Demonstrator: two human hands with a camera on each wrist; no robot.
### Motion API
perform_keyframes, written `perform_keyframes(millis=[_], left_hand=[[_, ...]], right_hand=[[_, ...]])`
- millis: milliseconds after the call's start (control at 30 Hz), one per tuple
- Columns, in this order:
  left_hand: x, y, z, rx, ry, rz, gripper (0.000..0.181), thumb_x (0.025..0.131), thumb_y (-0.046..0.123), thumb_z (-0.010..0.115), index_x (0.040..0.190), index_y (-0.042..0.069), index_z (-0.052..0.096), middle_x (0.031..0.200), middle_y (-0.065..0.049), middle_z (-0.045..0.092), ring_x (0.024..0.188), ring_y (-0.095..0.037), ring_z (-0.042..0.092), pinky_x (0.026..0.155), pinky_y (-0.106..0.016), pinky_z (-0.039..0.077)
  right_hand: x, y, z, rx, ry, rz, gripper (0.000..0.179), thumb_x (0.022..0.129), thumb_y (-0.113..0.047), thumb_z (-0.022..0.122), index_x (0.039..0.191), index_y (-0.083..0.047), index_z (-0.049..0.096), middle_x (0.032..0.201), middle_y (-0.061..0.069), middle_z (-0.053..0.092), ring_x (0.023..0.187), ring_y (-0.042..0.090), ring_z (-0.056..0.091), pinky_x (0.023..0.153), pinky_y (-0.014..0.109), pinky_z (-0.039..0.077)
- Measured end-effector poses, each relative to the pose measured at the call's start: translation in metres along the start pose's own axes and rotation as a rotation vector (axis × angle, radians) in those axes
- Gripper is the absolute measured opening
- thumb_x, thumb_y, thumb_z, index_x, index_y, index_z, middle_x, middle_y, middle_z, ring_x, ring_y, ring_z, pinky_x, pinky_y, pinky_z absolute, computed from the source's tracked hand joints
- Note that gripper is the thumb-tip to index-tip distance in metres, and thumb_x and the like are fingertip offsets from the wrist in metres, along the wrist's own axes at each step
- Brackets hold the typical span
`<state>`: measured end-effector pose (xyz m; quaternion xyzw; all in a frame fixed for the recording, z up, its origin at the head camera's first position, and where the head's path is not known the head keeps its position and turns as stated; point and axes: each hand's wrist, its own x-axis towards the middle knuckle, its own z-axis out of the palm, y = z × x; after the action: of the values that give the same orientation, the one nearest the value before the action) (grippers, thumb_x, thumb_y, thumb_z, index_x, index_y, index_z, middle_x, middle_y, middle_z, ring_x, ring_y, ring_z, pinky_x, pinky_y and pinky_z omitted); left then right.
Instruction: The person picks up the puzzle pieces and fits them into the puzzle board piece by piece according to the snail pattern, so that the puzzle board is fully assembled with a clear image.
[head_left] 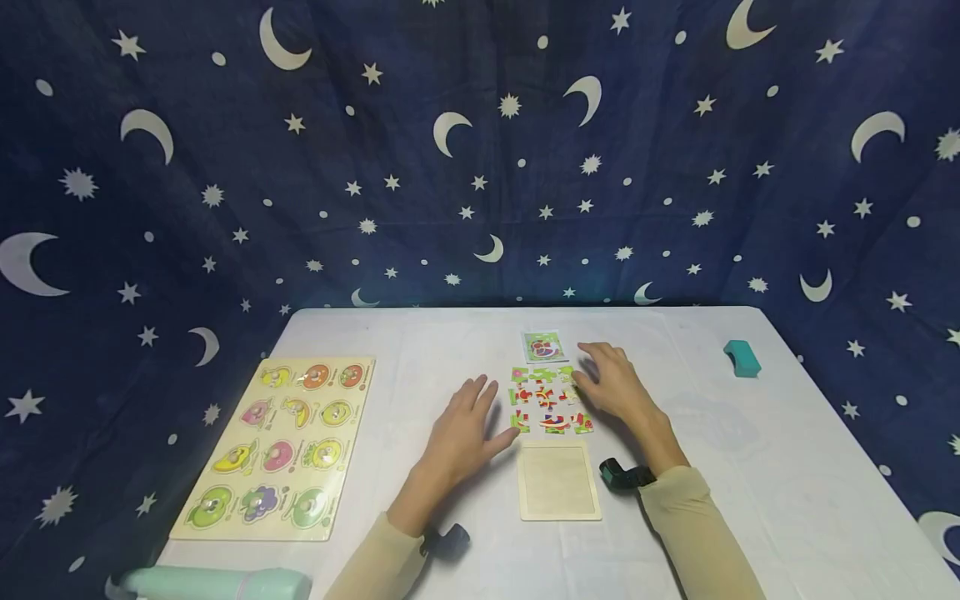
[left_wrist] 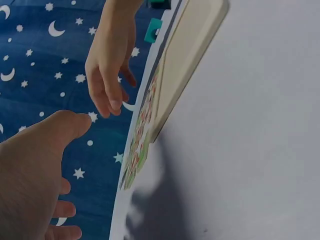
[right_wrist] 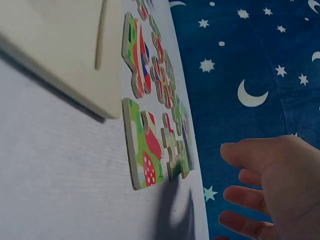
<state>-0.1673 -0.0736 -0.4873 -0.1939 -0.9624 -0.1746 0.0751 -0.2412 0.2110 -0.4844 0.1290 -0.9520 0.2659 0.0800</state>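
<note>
Several loose jigsaw pieces (head_left: 555, 423), green with red and purple parts, lie spaced in rows on the white table. Just below them sits a pale wooden puzzle tray (head_left: 559, 483) with a raised rim and a bare inside. A small picture card (head_left: 545, 347) in similar colours lies beyond the pieces. My left hand (head_left: 461, 433) hovers to their left, fingers extended and thumb pointing toward the lowest row. On the other side, my right hand (head_left: 618, 392) is held above the table with loosely bent fingers. Both wrist views show the hands holding nothing.
A wooden fruit puzzle board (head_left: 351, 425) with knobbed pieces lies at the left. In front of it is a mint-green bottle-like cylinder (head_left: 217, 583). A teal block (head_left: 742, 359) stands at the far right. A dark blue curtain (head_left: 420, 250) with moons and stars hangs behind the table.
</note>
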Motion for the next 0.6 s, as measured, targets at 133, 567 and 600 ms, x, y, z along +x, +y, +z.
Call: perform_keyframes(millis=[133,567,600], left_hand=[[-0.004,0.003,0.002,-0.004,0.001,0.054,0.079,0.091,0.058,0.062,0.149,0.007,0.046,0.156,-0.013,0.044,0.145,-0.032,0.043,0.114,-0.045,0.043],[-0.015,0.014,0.012,-0.07,-0.104,0.198,0.073,0.092,0.061,0.06,0.146,0.013,0.051,0.155,-0.005,0.046,0.142,-0.023,0.047,0.11,-0.038,0.047],[-0.016,0.015,0.012,-0.072,-0.11,0.207,0.073,0.092,0.061,0.059,0.146,0.013,0.052,0.155,-0.005,0.046,0.142,-0.023,0.047,0.11,-0.037,0.047]], right_hand=[[0.003,0.004,0.002,0.025,-0.048,0.041,0.057,0.095,-0.027,0.064,0.145,-0.002,0.048,0.147,0.022,0.049,0.137,0.043,0.042,0.115,0.059,0.033],[0.008,0.007,0.017,0.027,-0.102,0.09,0.057,0.095,-0.029,0.065,0.144,-0.002,0.05,0.145,0.022,0.051,0.136,0.041,0.044,0.115,0.057,0.034],[0.008,0.007,0.017,0.024,-0.101,0.092,0.057,0.095,-0.029,0.065,0.144,-0.002,0.051,0.144,0.022,0.052,0.136,0.041,0.044,0.115,0.058,0.034]])
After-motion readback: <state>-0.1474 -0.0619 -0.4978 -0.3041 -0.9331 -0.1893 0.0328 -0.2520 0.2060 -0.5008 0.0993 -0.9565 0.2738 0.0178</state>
